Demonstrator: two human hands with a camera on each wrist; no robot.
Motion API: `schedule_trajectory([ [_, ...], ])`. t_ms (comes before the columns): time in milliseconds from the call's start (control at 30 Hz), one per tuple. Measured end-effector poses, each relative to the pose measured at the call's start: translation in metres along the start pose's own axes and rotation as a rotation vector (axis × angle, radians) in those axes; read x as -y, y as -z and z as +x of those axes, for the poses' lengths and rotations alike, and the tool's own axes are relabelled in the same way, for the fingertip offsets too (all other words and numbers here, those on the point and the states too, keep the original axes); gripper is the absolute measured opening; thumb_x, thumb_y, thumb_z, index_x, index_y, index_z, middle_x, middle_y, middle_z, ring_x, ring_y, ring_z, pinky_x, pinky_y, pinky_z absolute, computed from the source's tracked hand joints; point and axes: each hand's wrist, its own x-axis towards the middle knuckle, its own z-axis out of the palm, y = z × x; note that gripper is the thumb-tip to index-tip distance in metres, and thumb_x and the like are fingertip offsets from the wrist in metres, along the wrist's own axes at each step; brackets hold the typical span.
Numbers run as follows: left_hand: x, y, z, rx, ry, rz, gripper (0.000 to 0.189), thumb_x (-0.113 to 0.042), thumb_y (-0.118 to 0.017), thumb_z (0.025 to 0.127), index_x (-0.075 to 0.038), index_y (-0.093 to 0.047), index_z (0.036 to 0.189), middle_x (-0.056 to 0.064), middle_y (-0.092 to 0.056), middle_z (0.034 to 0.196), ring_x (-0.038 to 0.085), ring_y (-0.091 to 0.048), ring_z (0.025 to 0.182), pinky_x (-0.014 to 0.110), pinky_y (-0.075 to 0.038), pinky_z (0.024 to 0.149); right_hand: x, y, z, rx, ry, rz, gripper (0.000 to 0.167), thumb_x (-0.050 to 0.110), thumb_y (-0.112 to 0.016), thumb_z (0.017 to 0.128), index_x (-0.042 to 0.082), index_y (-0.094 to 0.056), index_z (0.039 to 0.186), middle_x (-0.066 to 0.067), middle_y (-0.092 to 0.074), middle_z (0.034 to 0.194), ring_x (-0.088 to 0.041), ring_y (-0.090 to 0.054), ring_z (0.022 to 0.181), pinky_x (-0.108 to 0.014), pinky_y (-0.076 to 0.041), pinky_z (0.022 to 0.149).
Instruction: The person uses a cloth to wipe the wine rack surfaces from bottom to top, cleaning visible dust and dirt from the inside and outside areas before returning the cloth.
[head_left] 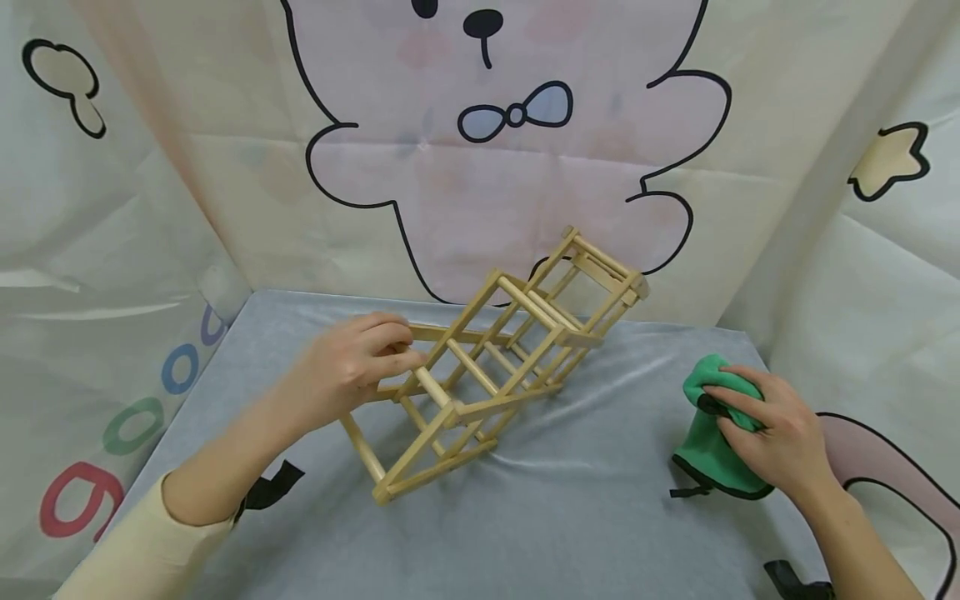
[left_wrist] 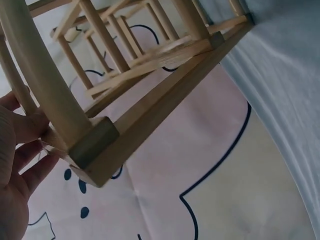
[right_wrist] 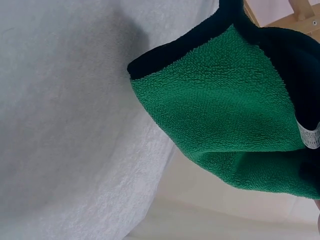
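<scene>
A light wooden rack (head_left: 435, 388) of slats and round rungs stands tilted on the table, its narrower end leaning up and to the right. My left hand (head_left: 352, 367) grips its left side. In the left wrist view, the fingers (left_wrist: 37, 172) of that hand are curled at a corner joint beside a thick round rung (left_wrist: 47, 80). Off to the right, my right hand (head_left: 783, 425) holds a bunched green cloth (head_left: 708, 450) with black edging. The right wrist view shows its fluffy face (right_wrist: 215, 100) and a white label (right_wrist: 309, 136); most of the hand is out of that view.
Pale blue-grey fabric (head_left: 570, 517) covers the table. Printed cloth walls (head_left: 247, 167) rise at the back and both sides. A black strap (head_left: 276, 486) shows by the left forearm, and another black strap (head_left: 791, 581) by the right.
</scene>
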Motion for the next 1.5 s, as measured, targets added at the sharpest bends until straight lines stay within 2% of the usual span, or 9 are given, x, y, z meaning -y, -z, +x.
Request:
schedule_trajectory([
  [133, 0.016, -0.003, 0.0, -0.034, -0.013, 0.014, 0.05, 0.029, -0.07, 0.073, -0.013, -0.068, 0.1, 0.011, -0.067, 0.094, 0.032, -0.069, 0.09, 0.038, -0.061, 0.065, -0.004, -0.003, -0.003, -0.016, -0.001, -0.011, 0.059, 0.056, -0.053, 0.102, 0.005, -0.082, 0.094, -0.022, -0.071, 0.118, -0.02, -0.058, 0.113, -0.007, -0.03, 0.103],
  [367, 0.04, -0.008, -0.003, -0.082, -0.017, -0.009, 0.066, 0.037, -0.062, 0.066, -0.013, -0.07, 0.107, 0.016, -0.069, 0.095, 0.041, -0.073, 0.098, 0.039, -0.06, 0.055, -0.007, -0.005, -0.004, -0.014, -0.003, -0.017, 0.061, 0.057, -0.052, 0.102, 0.004, -0.081, 0.094, -0.024, -0.07, 0.116, -0.027, -0.059, 0.108, -0.006, -0.029, 0.102],
  [567, 0.045, -0.006, -0.003, -0.034, 0.085, -0.001, 0.052, 0.036, -0.061, 0.069, -0.004, -0.079, 0.098, 0.017, -0.073, 0.1, 0.042, -0.072, 0.105, 0.047, -0.064, 0.082, -0.009, -0.005, -0.003, -0.016, 0.006, -0.014, 0.061, 0.057, -0.053, 0.102, 0.004, -0.081, 0.093, -0.025, -0.069, 0.115, -0.018, -0.058, 0.115, -0.006, -0.03, 0.105],
  [700, 0.026, 0.007, 0.008, 0.049, 0.234, 0.013, 0.057, 0.032, -0.054, 0.072, -0.001, -0.08, 0.11, 0.016, -0.074, 0.11, 0.038, -0.07, 0.11, 0.047, -0.061, 0.089, -0.009, -0.005, -0.001, -0.022, 0.012, -0.009, 0.059, 0.056, -0.053, 0.102, 0.004, -0.081, 0.093, -0.024, -0.07, 0.115, -0.008, -0.056, 0.121, -0.006, -0.031, 0.106],
  [800, 0.003, 0.007, 0.023, 0.012, 0.301, 0.054, 0.058, 0.025, -0.052, 0.072, -0.001, -0.078, 0.117, 0.014, -0.074, 0.113, 0.036, -0.069, 0.106, 0.049, -0.06, 0.084, -0.008, -0.004, 0.0, -0.014, 0.006, -0.003, 0.06, 0.056, -0.053, 0.102, 0.004, -0.081, 0.093, -0.025, -0.07, 0.115, -0.004, -0.053, 0.124, -0.007, -0.031, 0.107],
  [967, -0.037, -0.025, 0.048, -0.192, 0.33, 0.205, 0.044, 0.009, -0.051, 0.078, -0.002, -0.078, 0.111, 0.017, -0.074, 0.108, 0.039, -0.069, 0.097, 0.053, -0.061, 0.08, -0.008, -0.007, 0.0, -0.011, 0.017, -0.005, 0.061, 0.056, -0.052, 0.103, 0.004, -0.081, 0.093, -0.025, -0.07, 0.114, -0.01, -0.056, 0.121, -0.008, -0.031, 0.109],
  [1100, -0.066, -0.06, 0.068, -0.254, 0.377, 0.274, 0.032, -0.002, -0.056, 0.088, -0.002, -0.077, 0.112, 0.019, -0.073, 0.112, 0.037, -0.07, 0.098, 0.049, -0.062, 0.083, -0.009, -0.01, -0.002, -0.018, 0.016, -0.014, 0.061, 0.057, -0.052, 0.103, 0.004, -0.081, 0.092, -0.024, -0.07, 0.114, -0.016, -0.058, 0.117, -0.007, -0.03, 0.108],
  [1300, -0.079, -0.103, 0.099, -0.204, 0.469, 0.346, 0.038, -0.002, -0.063, 0.087, -0.004, -0.072, 0.124, 0.022, -0.069, 0.125, 0.037, -0.07, 0.106, 0.046, -0.06, 0.093, -0.006, -0.009, -0.002, -0.019, 0.008, -0.001, 0.06, 0.058, -0.053, 0.103, 0.005, -0.082, 0.093, -0.021, -0.071, 0.117, -0.005, -0.053, 0.124, -0.008, -0.031, 0.108],
  [1500, -0.077, -0.123, 0.116, -0.07, 0.504, 0.35, 0.047, 0.001, -0.067, 0.084, -0.01, -0.07, 0.13, 0.022, -0.064, 0.134, 0.039, -0.067, 0.118, 0.045, -0.059, 0.097, -0.005, -0.006, 0.0, 0.016, 0.01, 0.017, 0.06, 0.057, -0.053, 0.103, 0.004, -0.082, 0.096, -0.024, -0.07, 0.117, 0.0, -0.049, 0.129, -0.01, -0.031, 0.11],
])
